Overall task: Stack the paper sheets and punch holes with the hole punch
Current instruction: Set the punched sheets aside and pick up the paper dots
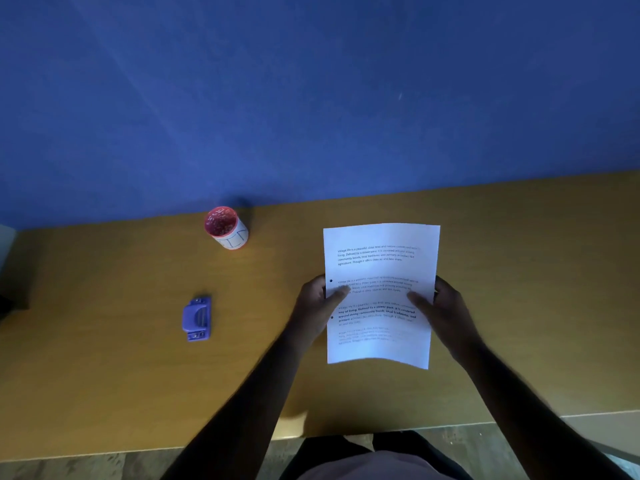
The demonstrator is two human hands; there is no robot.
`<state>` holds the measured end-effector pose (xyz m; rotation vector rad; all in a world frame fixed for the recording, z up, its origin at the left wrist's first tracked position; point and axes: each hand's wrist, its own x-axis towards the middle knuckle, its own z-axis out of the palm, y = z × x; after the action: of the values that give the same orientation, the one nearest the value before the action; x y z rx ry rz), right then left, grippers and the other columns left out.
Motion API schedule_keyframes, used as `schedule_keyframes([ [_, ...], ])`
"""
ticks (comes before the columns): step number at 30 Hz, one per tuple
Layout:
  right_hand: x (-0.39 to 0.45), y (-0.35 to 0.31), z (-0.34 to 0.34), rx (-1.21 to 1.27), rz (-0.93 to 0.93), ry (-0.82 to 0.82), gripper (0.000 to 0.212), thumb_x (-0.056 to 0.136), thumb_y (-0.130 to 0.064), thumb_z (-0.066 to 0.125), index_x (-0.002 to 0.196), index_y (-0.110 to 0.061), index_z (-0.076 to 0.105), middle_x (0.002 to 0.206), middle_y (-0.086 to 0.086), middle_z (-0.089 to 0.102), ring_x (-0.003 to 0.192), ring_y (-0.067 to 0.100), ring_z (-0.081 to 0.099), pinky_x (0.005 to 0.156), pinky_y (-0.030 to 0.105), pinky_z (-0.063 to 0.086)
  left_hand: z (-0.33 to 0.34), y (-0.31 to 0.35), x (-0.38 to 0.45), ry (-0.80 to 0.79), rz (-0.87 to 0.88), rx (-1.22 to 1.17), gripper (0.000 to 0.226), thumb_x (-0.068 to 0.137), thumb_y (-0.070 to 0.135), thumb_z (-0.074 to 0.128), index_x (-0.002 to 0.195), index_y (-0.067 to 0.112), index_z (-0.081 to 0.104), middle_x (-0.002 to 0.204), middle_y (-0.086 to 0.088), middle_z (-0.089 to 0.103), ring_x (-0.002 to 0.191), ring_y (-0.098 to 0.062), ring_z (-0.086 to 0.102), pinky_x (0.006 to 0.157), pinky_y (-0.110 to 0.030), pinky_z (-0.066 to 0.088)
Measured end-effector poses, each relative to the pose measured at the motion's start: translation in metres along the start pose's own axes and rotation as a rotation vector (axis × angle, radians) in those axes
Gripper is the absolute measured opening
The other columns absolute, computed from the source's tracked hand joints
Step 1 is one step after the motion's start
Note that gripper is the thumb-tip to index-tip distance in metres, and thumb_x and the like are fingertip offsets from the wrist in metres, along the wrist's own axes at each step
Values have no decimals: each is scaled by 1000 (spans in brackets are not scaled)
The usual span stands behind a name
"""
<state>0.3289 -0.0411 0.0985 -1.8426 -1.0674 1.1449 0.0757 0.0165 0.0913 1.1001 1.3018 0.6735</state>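
Left hand clamps the left edge of the sheets, thumb lying on the printed face. Right hand clamps the right edge the same way, thumb on top and fingers hidden behind. Sheets sit between the two hands, held over the table; whether the lower edge touches it cannot be told. That lower edge bows slightly. Two dark punched holes show on the left margin, just beside the left thumb. Printed paragraphs cover the top face; the sheet count cannot be told.

Punch, blue, lies on the table well left of the left hand, with bare table between. Cup, red-rimmed, stands beyond and left of that hand, near the table's far edge against the blue wall.
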Motion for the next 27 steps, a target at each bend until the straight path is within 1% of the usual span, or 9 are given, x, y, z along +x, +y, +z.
schedule_keyframes([
  [3, 1, -17, -11, -55, -97, 61, 16, 95, -18, 72, 110, -21, 68, 98, -9, 77, 83, 2, 72, 68, 29, 57, 11, 20, 0, 32, 81, 25, 8, 99, 21, 71, 106, 22, 73, 101, 5, 81, 92, -12, 76, 79, -36, 60],
  [5, 2, -29, -19, -50, -143, 112, 17, 95, -15, 71, 109, -22, 65, 98, -14, 73, 80, -10, 68, 62, 15, 50, 19, 35, 1, 71, 144, 40, 11, 99, 20, 71, 109, 19, 74, 102, 11, 81, 94, -6, 76, 80, -31, 59],
  [8, 4, -39, -29, -15, -178, 185, 22, 96, -16, 71, 116, -23, 64, 103, -16, 73, 88, -11, 68, 65, 14, 52, 28, 54, 4, 103, 229, 23, 19, 100, 20, 70, 118, 17, 74, 111, 13, 79, 106, -5, 74, 92, -30, 59],
  [12, 7, -38, -36, 81, -205, 220, 31, 97, -15, 70, 127, -14, 65, 113, -3, 76, 100, 6, 72, 77, 25, 59, 39, 65, 6, 99, 305, -4, 22, 101, 17, 68, 122, 18, 72, 117, 12, 78, 112, -7, 73, 95, -27, 58],
  [15, 8, -26, -35, 77, -171, 207, 32, 95, -16, 73, 126, -14, 66, 109, -6, 76, 98, 3, 72, 71, 12, 55, 44, 55, 6, 42, 263, 35, 21, 101, 15, 68, 118, 25, 72, 111, 22, 78, 108, 1, 72, 90, -18, 55],
  [18, 6, -11, -32, 55, -96, 182, 27, 94, -19, 75, 120, -13, 69, 101, -8, 75, 93, 5, 72, 63, 6, 51, 47, 40, 6, 7, 204, 132, 24, 102, 19, 65, 125, 25, 71, 115, 19, 77, 111, 1, 70, 95, -23, 54],
  [21, 4, -8, -32, 53, -68, 184, 17, 96, -18, 73, 113, -16, 70, 96, -18, 72, 87, -5, 71, 62, 3, 48, 48, 33, 5, 18, 177, 185, 21, 103, 21, 63, 121, 26, 73, 112, 21, 76, 108, 5, 70, 94, -24, 53],
  [24, 4, -14, -34, 54, -93, 180, 19, 97, -14, 71, 114, -21, 68, 98, -19, 71, 84, -19, 66, 67, 1, 47, 48, 36, 4, 32, 202, 182, 23, 104, 22, 62, 124, 21, 73, 116, 17, 77, 111, 1, 70, 96, -25, 55],
  [27, 5, -16, -38, 63, -115, 186, 20, 97, -14, 71, 114, -24, 69, 101, -20, 72, 86, -18, 67, 69, 2, 49, 49, 42, 3, 49, 221, 153, 24, 103, 17, 63, 125, 17, 73, 114, 17, 77, 109, 4, 70, 92, -15, 53],
])
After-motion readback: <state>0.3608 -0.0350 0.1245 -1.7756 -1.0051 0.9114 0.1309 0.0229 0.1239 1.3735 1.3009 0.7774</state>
